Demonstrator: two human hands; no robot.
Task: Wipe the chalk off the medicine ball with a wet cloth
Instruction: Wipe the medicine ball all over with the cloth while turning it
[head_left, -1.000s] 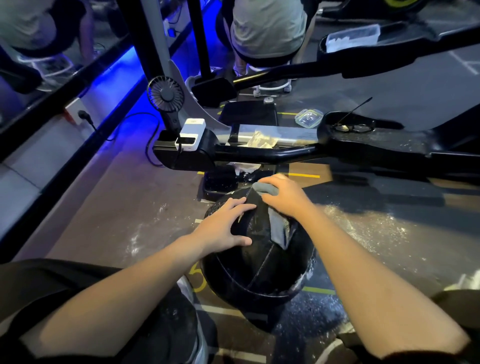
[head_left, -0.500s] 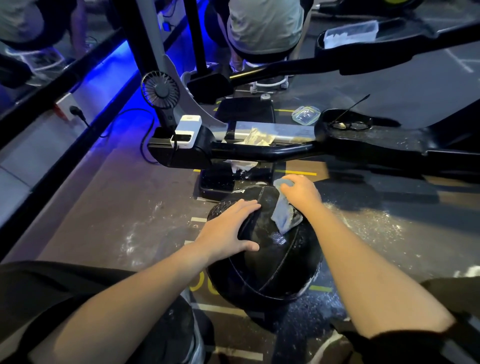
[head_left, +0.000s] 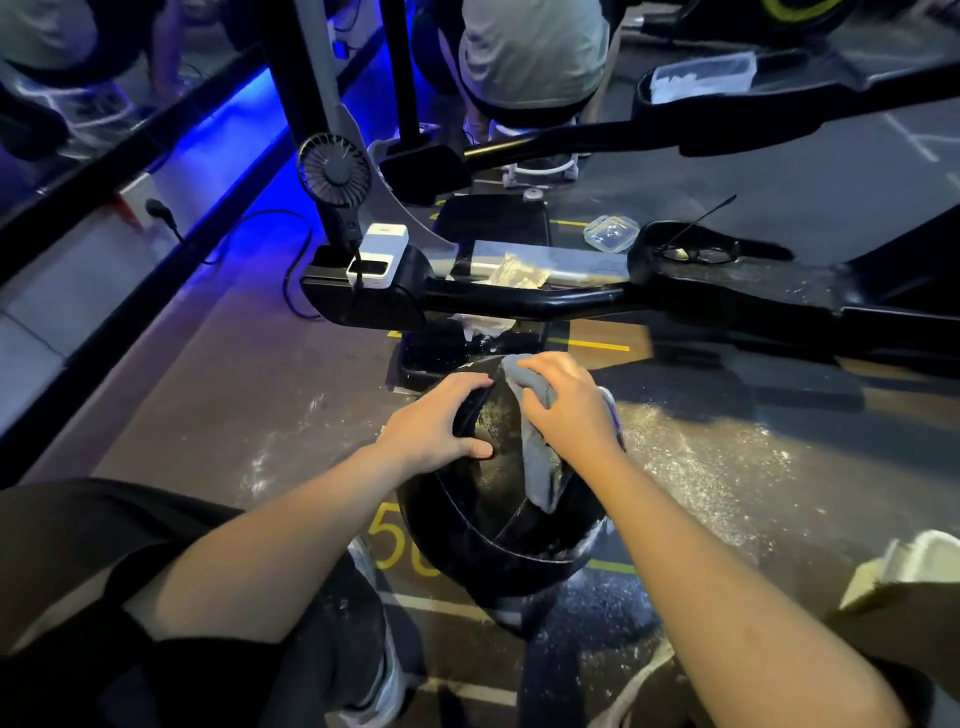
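Now | black medicine ball (head_left: 483, 514) is rested on the chalk-dusted floor (head_left: 717, 467) | left hand (head_left: 434, 428) is laid flat, fingers spread, on its upper left | grey wet cloth (head_left: 537, 467) is pressed onto its top under the right hand (head_left: 571, 410), fingers curled
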